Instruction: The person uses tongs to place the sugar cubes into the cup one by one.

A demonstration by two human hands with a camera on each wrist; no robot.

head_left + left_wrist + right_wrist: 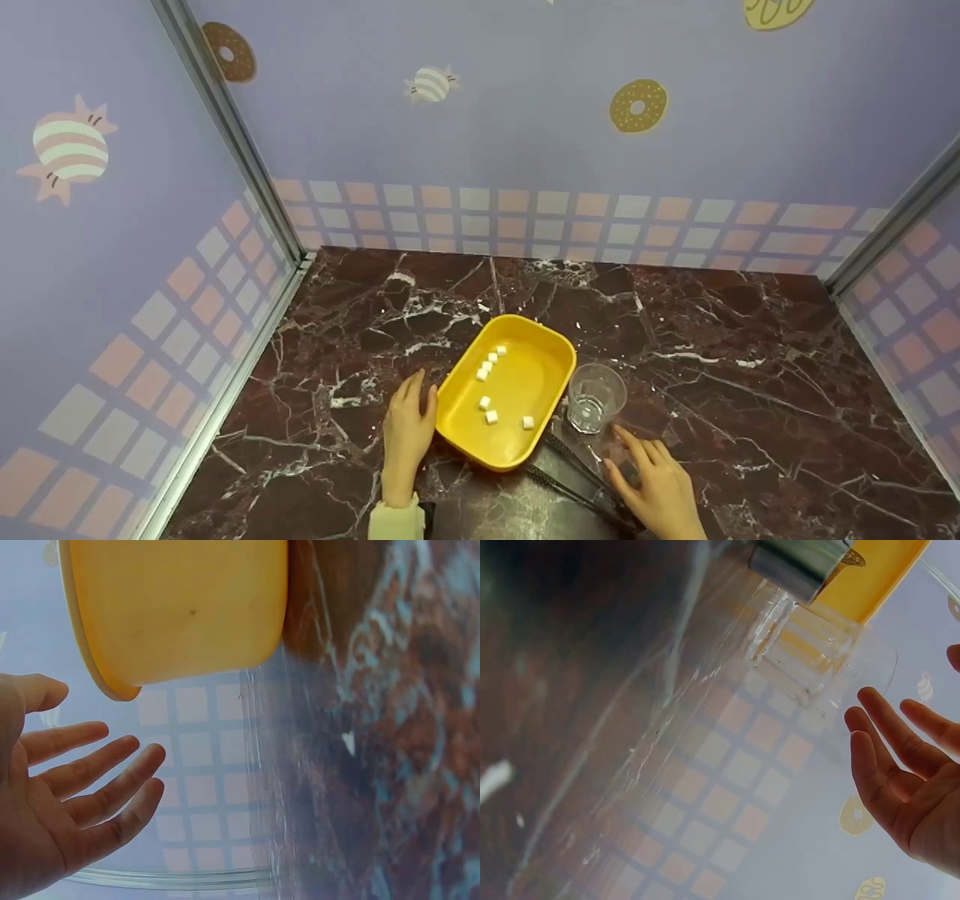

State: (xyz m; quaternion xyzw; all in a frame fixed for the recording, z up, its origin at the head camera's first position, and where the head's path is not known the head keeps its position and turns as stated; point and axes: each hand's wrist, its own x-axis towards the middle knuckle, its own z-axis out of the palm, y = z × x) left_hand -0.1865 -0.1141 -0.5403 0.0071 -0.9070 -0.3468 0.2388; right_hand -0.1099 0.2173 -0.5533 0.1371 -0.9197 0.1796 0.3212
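Note:
A yellow plastic basin (536, 367) sits on the marble table, with several small white cubes (491, 417) scattered on its floor. My left hand (409, 431) is beside the basin's left wall; the left wrist view shows its fingers (112, 791) spread and apart from the basin (180, 607). To the basin's right stands a clear glass (596, 397), upright. Just in front of the glass is my right hand (656, 480), fingers loosely extended and holding nothing. Dark tongs (570, 491) lie between the basin and this hand, arms apart, their rear end partly hidden by it.
Purple walls (525, 135) printed with sweets and doughnuts enclose the table at the back and both sides. A metal rail (225, 427) runs along the left edge. Dark marble (750, 397) stretches right of the glass.

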